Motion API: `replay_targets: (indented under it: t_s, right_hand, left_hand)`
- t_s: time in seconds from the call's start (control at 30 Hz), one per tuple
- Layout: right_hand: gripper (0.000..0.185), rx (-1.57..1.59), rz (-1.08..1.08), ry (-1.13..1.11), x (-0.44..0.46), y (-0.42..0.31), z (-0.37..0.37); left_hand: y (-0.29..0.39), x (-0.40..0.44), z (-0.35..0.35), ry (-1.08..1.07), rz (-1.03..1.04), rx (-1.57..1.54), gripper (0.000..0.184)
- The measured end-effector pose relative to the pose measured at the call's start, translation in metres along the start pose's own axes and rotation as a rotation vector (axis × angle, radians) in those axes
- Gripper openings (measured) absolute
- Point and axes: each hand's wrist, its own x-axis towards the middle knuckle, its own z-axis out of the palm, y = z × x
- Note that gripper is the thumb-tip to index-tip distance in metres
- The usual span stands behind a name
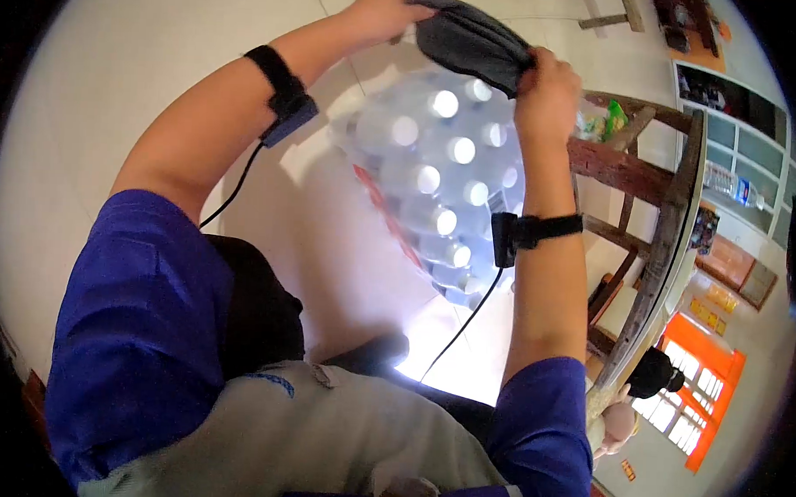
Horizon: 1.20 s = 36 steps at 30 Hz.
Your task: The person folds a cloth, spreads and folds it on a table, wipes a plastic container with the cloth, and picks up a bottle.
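Observation:
My left hand grips one end of a dark grey piece of folded cloth at the top of the view. My right hand is closed on the other end, so the cloth stretches between the two. Whether it is a garment or a plain rag I cannot tell. Below the cloth, on the floor, stands a shrink-wrapped pack of clear bottles with white caps. A red-marked band runs along the pack's near left side. Neither hand touches the bottles.
A wooden table with a stretcher frame is close on my right. Beyond it are a labelled plastic bottle, a glass-fronted cabinet and an orange-framed window. Black straps with cabled boxes sit on both forearms.

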Motion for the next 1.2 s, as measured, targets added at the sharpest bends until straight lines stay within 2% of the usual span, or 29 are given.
replay_targets:
  t_s: [0.07,0.13,0.2,0.23,0.3,0.4,0.47,0.53,0.6,0.63,0.67,0.7,0.73,0.8,0.87,0.93,0.97,1.0,1.07,1.17,1.2]
  right_hand:
    - [0.028,0.089,0.046,0.016,-0.013,0.002,0.002]
    - [0.031,0.222,0.067,-0.003,-0.032,-0.007,0.001]
    - [0.034,0.380,0.079,-0.052,-0.047,-0.016,-0.005]
    - [0.034,0.444,0.153,-0.105,-0.047,-0.019,-0.008]
    - [0.034,0.565,0.307,-0.213,-0.045,-0.024,-0.014]
    - [0.036,0.531,0.345,-0.289,-0.037,-0.031,-0.011]
    - [0.032,0.394,0.152,-0.150,-0.036,-0.056,-0.013]
    - [0.025,0.493,0.036,-0.106,-0.035,-0.090,-0.014]
    - [0.024,0.791,-0.031,-0.134,-0.029,-0.114,-0.020]
    - [0.023,1.106,-0.036,-0.159,-0.027,-0.126,-0.016]
    - [0.025,1.176,-0.063,-0.083,-0.030,-0.138,-0.021]
    - [0.027,1.053,-0.108,-0.008,-0.034,-0.137,-0.028]
    - [0.030,0.932,-0.157,0.060,-0.037,-0.135,-0.034]
    - [0.036,0.591,-0.216,0.101,-0.041,-0.100,-0.053]
    - [0.035,0.394,-0.086,0.192,-0.047,-0.062,-0.060]
    - [0.034,0.485,0.283,0.022,-0.069,-0.024,-0.040]
    - [0.035,0.486,0.339,-0.098,-0.079,-0.018,-0.032]
    - [0.035,0.485,0.400,-0.219,-0.081,-0.020,-0.034]
    - [0.033,0.392,0.302,-0.164,-0.076,-0.034,-0.032]
    - [0.028,0.449,0.177,-0.071,-0.051,-0.070,-0.018]
    - [0.025,0.474,0.112,-0.036,-0.040,-0.089,-0.013]
  left_hand:
    - [-0.018,0.021,0.016,-0.024,0.176,-0.290,0.031]
    - [-0.019,0.018,0.032,-0.178,0.273,-0.359,0.034]
    - [-0.022,0.007,0.040,-0.327,0.374,-0.234,0.042]
    - [-0.023,0.002,0.043,-0.392,0.406,-0.189,0.044]
    - [-0.028,-0.006,0.039,-0.369,0.382,-0.119,0.046]
    - [-0.046,-0.020,0.018,-0.451,0.412,-0.097,0.044]
    - [-0.063,-0.025,0.000,-0.472,0.478,-0.056,0.041]
    - [-0.083,-0.021,-0.018,-0.591,0.148,-0.041,0.037]
    - [-0.087,-0.018,-0.039,-0.539,0.052,0.051,0.035]
    - [-0.084,-0.018,-0.047,-0.454,0.052,-0.111,0.035]
    - [-0.083,-0.018,-0.053,-0.371,0.047,-0.276,0.036]
    - [-0.081,-0.019,-0.058,-0.281,0.039,-0.444,0.036]
    - [-0.070,-0.019,-0.058,-0.254,0.103,-0.416,0.040]
    - [-0.048,-0.029,-0.040,-0.211,0.250,-0.592,0.042]
    - [-0.016,-0.040,-0.014,-0.380,0.361,-0.559,0.042]
    - [0.003,-0.055,0.007,-0.428,0.402,-0.304,0.037]
    - [0.006,-0.055,0.013,-0.502,0.352,-0.102,0.034]
    - [0.004,-0.057,0.018,-0.415,0.558,0.102,0.030]
    - [0.004,-0.053,0.015,-0.458,0.292,-0.030,0.026]
    - [-0.032,-0.035,0.001,-0.433,0.152,0.047,0.025]
    - [-0.052,-0.026,-0.001,-0.459,0.025,0.089,0.025]
